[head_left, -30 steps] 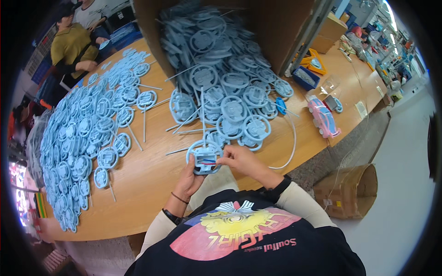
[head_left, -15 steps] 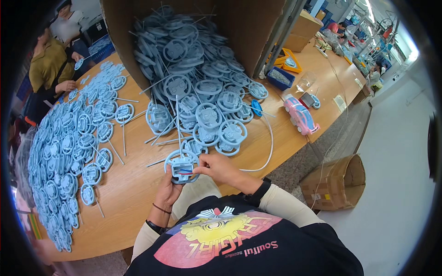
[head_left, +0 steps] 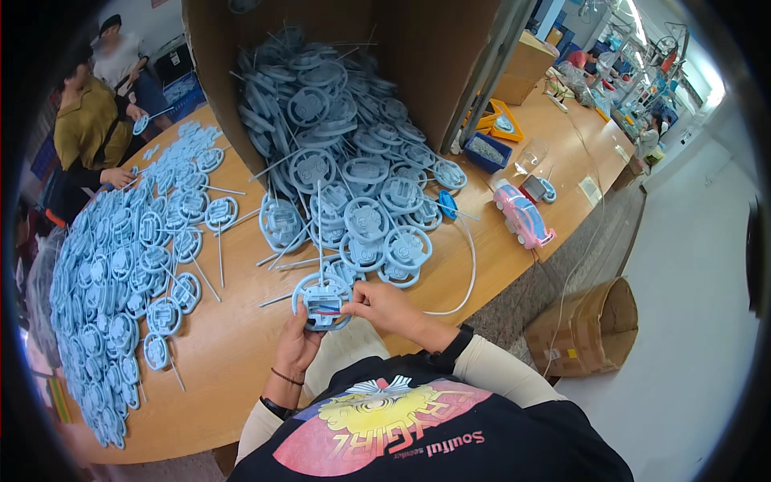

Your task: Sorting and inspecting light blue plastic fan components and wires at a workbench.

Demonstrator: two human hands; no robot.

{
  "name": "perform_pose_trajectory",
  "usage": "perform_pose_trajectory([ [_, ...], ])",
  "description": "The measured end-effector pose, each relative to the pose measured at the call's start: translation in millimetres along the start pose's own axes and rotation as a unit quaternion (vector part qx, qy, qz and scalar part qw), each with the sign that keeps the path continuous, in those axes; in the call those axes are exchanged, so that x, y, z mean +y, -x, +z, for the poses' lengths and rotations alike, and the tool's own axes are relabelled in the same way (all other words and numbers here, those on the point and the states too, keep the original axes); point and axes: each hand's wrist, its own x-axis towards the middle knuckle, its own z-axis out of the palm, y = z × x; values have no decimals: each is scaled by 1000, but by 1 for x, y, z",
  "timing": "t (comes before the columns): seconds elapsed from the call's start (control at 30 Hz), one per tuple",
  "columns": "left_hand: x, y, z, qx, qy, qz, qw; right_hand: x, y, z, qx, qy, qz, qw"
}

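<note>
A light-blue toy steering wheel (head_left: 323, 324) is held near the table's front edge, its open compartment facing up and a thin pale rod pointing away from me. My left hand (head_left: 299, 341) grips its lower left side, thumb on the rim. Inside the compartment lie thin red and blue wires (head_left: 324, 310). My right hand (head_left: 376, 305) is closed in a pinch at the compartment's right side, where the wires reach the fingertips; what it pinches is hidden. Just beyond, more such wheels (head_left: 364, 221) spill out of a large cardboard box (head_left: 438, 60).
A broad heap of similar wheels (head_left: 104, 281) covers the table's left. To the right are a white cable (head_left: 472, 273), a pink toy car (head_left: 522, 214) and a dark-blue bin (head_left: 487, 153). A cardboard box (head_left: 582, 329) stands on the floor. A person (head_left: 92, 120) handles wheels at far left.
The view has shifted slightly. Both hands stay on the same wheel, the right fingertips still at the compartment's right side. The person at far left has moved a hand a little.
</note>
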Motion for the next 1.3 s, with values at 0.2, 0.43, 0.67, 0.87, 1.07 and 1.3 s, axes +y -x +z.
perform_pose_trajectory([
  [0.2, -2, 1, 14, -24, -29, 44, 998, 12, -4, -1, -29, -115, 61, 991],
  [0.43, -2, 6, 3, 27, -114, 42, 992, 18, -8, -7, -203, -243, 146, 937],
  [0.67, 7, 12, -1, 19, -192, -43, 980, 18, -1, -1, -215, -245, 152, 933],
  [0.87, 3, 17, -13, 51, -253, -57, 964, 8, 10, 1, -230, -265, 180, 919],
  [1.07, 0, 12, 2, 72, -215, -53, 973, 16, 8, 2, -192, -285, 147, 927],
  [1.3, 2, 6, -7, 65, -194, -85, 975, 13, 2, -4, -239, -253, 178, 920],
])
